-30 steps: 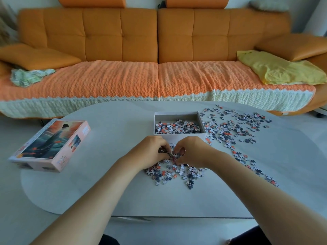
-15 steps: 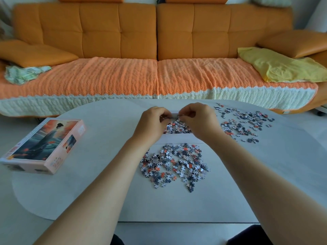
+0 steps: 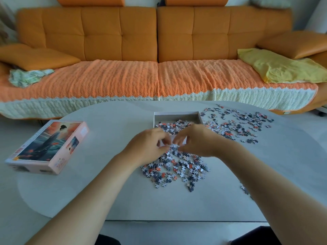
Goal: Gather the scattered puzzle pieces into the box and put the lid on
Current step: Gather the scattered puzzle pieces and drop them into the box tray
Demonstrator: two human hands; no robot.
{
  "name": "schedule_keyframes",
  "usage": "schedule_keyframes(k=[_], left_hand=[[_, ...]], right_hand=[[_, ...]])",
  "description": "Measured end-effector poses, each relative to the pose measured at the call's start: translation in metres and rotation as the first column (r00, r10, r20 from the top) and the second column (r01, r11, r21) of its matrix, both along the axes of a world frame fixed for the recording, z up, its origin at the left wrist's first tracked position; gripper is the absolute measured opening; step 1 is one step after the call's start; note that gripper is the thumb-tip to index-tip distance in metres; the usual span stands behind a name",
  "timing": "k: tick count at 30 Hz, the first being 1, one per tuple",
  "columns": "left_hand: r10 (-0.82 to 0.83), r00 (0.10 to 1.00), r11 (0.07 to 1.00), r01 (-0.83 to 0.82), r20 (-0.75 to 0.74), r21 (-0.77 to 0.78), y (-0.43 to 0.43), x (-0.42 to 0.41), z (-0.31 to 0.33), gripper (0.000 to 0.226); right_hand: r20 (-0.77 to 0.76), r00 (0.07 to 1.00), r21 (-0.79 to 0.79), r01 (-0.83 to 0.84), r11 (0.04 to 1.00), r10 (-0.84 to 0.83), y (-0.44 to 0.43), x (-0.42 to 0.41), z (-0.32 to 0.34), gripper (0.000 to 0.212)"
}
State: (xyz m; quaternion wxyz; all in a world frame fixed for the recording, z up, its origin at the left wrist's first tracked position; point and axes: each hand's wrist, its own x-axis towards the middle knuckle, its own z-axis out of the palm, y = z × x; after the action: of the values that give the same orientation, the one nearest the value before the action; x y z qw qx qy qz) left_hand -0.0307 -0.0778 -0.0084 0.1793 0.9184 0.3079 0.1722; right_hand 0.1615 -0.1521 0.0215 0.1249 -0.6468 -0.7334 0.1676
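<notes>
The open white box (image 3: 177, 114) stands at the middle of the grey table (image 3: 106, 191), partly filled with puzzle pieces (image 3: 175, 125). In front of it lies a loose pile of pieces (image 3: 178, 168). A wider scatter of pieces (image 3: 235, 122) spreads to the box's right. My left hand (image 3: 146, 145) and my right hand (image 3: 196, 140) hover side by side at the box's front wall, over the far edge of the near pile. Their fingers are loosely curled and blurred, and I see nothing held in them. The picture lid (image 3: 47, 147) lies at the table's left.
A few stray pieces (image 3: 245, 189) lie beside my right forearm. An orange sofa (image 3: 155, 76) with a yellow cloth (image 3: 279, 68) runs behind the table. The table's front edge is close to my body.
My hands lifted from the near pile to above the box half a second ago. They have now come back down toward me, to the box's front wall and the pile.
</notes>
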Motion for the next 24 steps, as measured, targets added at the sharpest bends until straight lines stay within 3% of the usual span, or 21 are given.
schedule_keyframes(k=[3,5,7,9,13,16,19,24], left_hand=[[-0.051,0.968,0.998,0.041,-0.247,-0.045,-0.006,-0.011,-0.009,0.045],[-0.065,0.952,0.997,0.049,-0.298,-0.061,-0.007,-0.015,-0.016,0.059],[-0.062,0.968,0.996,0.044,-0.244,-0.079,-0.009,-0.015,-0.021,0.048],[-0.058,0.981,0.995,0.043,-0.183,-0.084,-0.013,-0.012,-0.023,0.035],[-0.048,0.989,0.995,0.035,-0.137,-0.097,-0.015,-0.009,-0.020,0.030],[-0.008,0.982,0.996,-0.009,-0.191,-0.088,-0.013,-0.012,-0.013,0.044],[0.009,0.954,0.996,-0.035,-0.301,-0.083,-0.013,-0.014,-0.014,0.066],[0.023,0.981,0.992,-0.045,-0.193,-0.114,-0.014,-0.006,-0.021,0.040]], right_hand=[[0.195,0.980,-0.190,-0.002,0.982,0.040,-0.013,-0.002,-0.012,0.066],[0.226,0.974,-0.232,0.034,0.972,0.020,-0.018,-0.005,-0.023,0.087],[0.163,0.987,-0.197,0.048,0.979,-0.016,-0.020,-0.009,-0.029,0.082],[0.093,0.995,-0.114,0.051,0.992,-0.041,-0.021,-0.015,-0.032,0.063],[0.050,0.997,-0.051,0.055,0.997,-0.052,-0.019,-0.024,-0.030,0.041],[0.077,0.991,-0.029,0.115,0.993,-0.113,-0.020,-0.022,-0.027,0.048],[0.201,0.967,-0.098,0.179,0.979,-0.156,-0.021,-0.021,-0.030,0.065],[0.109,0.980,-0.122,0.177,0.977,-0.164,-0.016,-0.028,-0.034,0.045]])
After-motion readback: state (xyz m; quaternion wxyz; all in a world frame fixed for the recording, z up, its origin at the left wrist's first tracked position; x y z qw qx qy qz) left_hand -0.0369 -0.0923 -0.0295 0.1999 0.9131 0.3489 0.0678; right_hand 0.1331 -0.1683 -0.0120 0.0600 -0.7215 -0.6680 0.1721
